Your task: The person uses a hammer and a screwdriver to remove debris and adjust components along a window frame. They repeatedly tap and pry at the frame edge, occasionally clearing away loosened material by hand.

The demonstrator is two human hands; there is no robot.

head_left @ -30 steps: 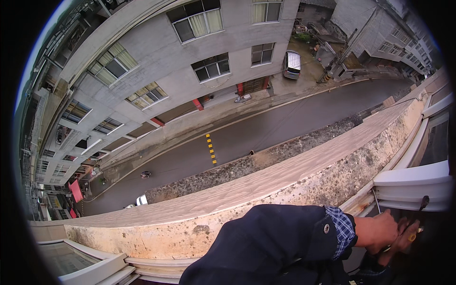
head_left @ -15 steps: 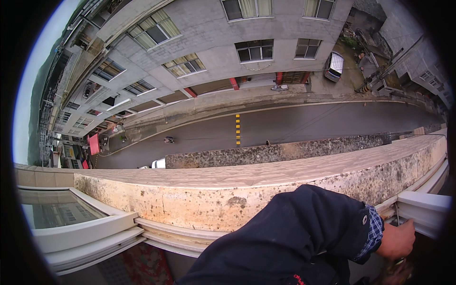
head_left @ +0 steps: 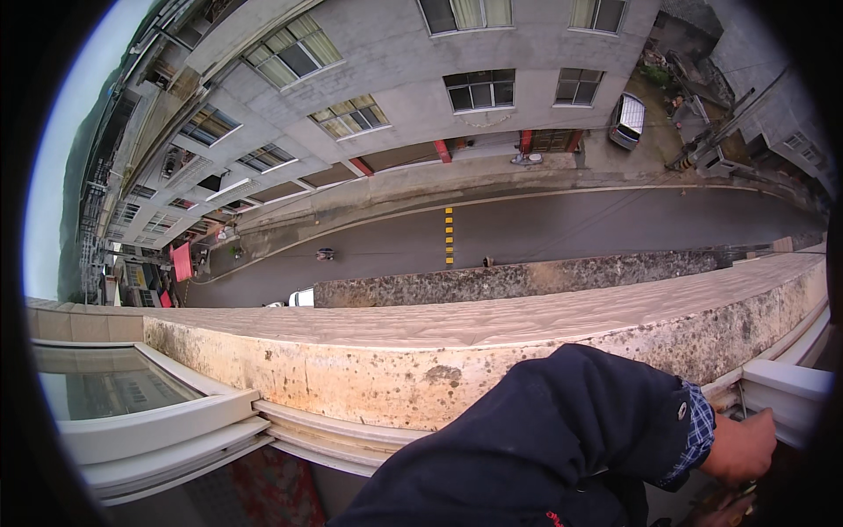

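Observation:
My left arm, in a dark sleeve with a checked blue cuff, bends across toward the right. My left hand is closed at the corner of the white window frame. A thin metal rod, like a tool's shaft, shows between its fingers and the frame. Just below, my right hand is partly visible at the dark lower right rim. Its fingers look curled, with a small yellowish piece by them; what it holds is too dark to make out.
A stained concrete ledge runs outside the window track. A white-framed glass pane stands at left. Far below lies a street with a two-wheeler and a parked van; a grey building faces me.
The whole view has shifted a little, so the scene sits slightly farther right. Both hands stay by the window frame, and my left hand remains closed.

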